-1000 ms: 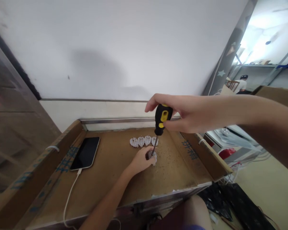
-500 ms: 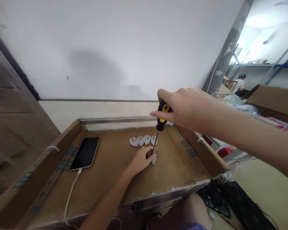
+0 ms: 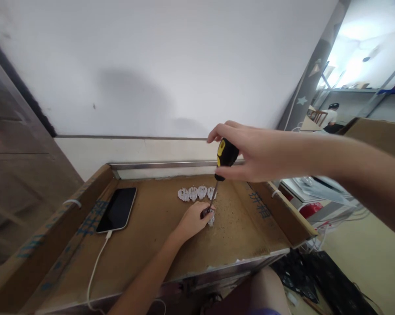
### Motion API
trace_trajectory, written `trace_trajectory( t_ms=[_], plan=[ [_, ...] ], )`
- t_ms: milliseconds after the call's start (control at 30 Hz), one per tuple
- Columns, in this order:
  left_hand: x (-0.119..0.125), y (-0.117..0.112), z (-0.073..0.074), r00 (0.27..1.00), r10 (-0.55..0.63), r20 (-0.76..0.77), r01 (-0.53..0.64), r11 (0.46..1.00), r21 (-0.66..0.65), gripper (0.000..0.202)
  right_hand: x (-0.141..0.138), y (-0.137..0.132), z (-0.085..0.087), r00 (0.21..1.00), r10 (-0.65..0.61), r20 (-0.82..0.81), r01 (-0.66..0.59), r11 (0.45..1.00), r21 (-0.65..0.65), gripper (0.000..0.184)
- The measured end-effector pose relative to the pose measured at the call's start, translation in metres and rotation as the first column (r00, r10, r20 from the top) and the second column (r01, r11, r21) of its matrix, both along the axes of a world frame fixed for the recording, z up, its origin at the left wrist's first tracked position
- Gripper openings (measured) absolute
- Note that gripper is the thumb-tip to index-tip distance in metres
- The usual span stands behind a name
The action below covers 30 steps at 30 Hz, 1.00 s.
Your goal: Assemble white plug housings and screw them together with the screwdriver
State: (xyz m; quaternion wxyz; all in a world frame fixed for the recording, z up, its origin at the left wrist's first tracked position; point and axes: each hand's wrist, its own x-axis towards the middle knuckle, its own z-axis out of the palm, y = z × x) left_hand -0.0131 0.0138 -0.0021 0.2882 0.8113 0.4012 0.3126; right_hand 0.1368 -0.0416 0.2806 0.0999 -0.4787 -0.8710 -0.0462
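Note:
My right hand (image 3: 246,151) is up over the board with a screwdriver (image 3: 228,155), its handle black and yellow, between thumb and fingers. The thin shaft slants down to a small clear plastic plug (image 3: 211,219) on the cardboard. My left hand (image 3: 194,217) pinches that plug along with a small dark piece (image 3: 204,213), right at the screwdriver's tip. The fingers partly cover both, so the exact contact is hidden. Just behind, a row of similar clear plugs (image 3: 193,193) lies with metal pins facing up.
A phone (image 3: 117,210) with a white charging cable (image 3: 97,267) lies on the left. Raised cardboard sides (image 3: 276,208) border the work surface, and a white wall (image 3: 151,87) stands behind. Dark specks dot the cardboard near the plug. A person (image 3: 330,114) sits far off at right.
My right hand has turned around the screwdriver handle: the forefinger has lifted, the thumb has dropped lower, and the forearm has shifted. My left hand stays in place.

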Motion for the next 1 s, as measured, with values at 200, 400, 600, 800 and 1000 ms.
trace_trajectory(
  t_ms=[200,400,600,800,1000],
  plan=[
    [-0.001,-0.001,0.002,1.0,0.003,-0.01,-0.002,1.0,0.024,0.021,0.01,0.012,0.006,0.997,-0.07,0.024,0.073,0.99,-0.118,0.035],
    [-0.001,-0.002,0.003,1.0,0.007,-0.018,-0.007,1.0,0.012,0.021,0.013,0.012,0.0,0.999,-0.02,0.048,0.022,0.999,-0.046,0.037],
    [0.0,-0.001,0.002,1.0,0.001,-0.007,0.0,1.0,0.029,0.022,0.003,-0.003,0.002,0.974,-0.147,0.172,0.131,0.986,0.102,0.038],
    [0.0,0.001,-0.002,1.0,0.015,-0.021,-0.014,1.0,0.023,0.022,0.007,-0.006,0.003,0.994,0.031,0.101,-0.011,0.981,-0.194,0.039],
    [-0.001,0.001,-0.002,0.999,0.024,-0.04,-0.023,0.999,0.027,0.023,0.003,-0.007,-0.001,0.964,-0.185,0.19,0.152,0.972,0.18,0.041]
  ],
)
